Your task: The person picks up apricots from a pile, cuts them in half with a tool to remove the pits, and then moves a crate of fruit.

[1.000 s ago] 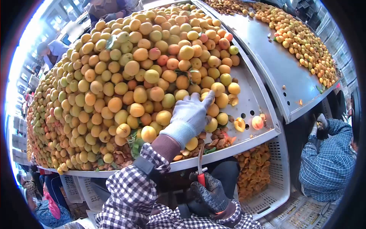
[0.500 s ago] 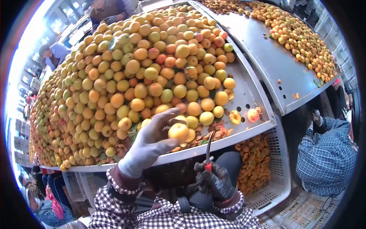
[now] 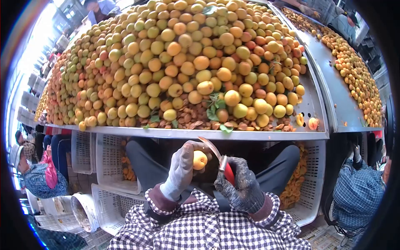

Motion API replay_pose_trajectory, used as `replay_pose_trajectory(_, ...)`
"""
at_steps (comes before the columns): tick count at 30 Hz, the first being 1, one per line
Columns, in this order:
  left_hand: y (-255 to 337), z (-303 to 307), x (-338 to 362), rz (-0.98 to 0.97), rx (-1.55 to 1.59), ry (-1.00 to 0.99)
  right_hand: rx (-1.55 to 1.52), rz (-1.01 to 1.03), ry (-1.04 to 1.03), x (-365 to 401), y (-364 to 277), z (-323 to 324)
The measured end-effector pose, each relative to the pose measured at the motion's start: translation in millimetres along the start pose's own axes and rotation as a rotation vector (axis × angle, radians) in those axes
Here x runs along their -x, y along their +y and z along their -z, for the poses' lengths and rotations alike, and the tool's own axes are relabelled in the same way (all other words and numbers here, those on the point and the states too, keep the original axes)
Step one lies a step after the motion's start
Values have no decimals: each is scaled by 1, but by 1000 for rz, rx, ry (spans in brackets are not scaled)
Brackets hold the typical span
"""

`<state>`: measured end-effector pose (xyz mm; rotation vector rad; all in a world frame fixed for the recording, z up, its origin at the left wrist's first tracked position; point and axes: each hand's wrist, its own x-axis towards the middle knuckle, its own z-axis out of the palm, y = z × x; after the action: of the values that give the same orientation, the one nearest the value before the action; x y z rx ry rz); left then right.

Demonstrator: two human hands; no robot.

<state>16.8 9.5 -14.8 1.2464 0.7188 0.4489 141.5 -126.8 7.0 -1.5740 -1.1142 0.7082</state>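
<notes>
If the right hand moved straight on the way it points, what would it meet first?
Led by its curved knife, the right hand would probably meet the left hand first, near the held fruit; depth is unclear, so it might pass above.

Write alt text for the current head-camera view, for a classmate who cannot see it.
Gloved left hand holds one yellow-orange fruit; the gloved right hand grips a red-handled tool with a curved blade. Beyond them, a large heap of similar fruit covers much of a metal-edged table, with plastic crates below.
</notes>
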Motion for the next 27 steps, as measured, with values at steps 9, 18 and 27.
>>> replay_pose_trajectory(9,-23,34,24,-12,186,63,-145,-171,-85,2,-1,-56)
replay_pose_trajectory(18,-32,52,23,-85,217,58,180,-130,-111,-6,-2,-82)
replay_pose_trajectory(27,-39,54,17,-153,147,284,669,87,-207,-7,9,-101)
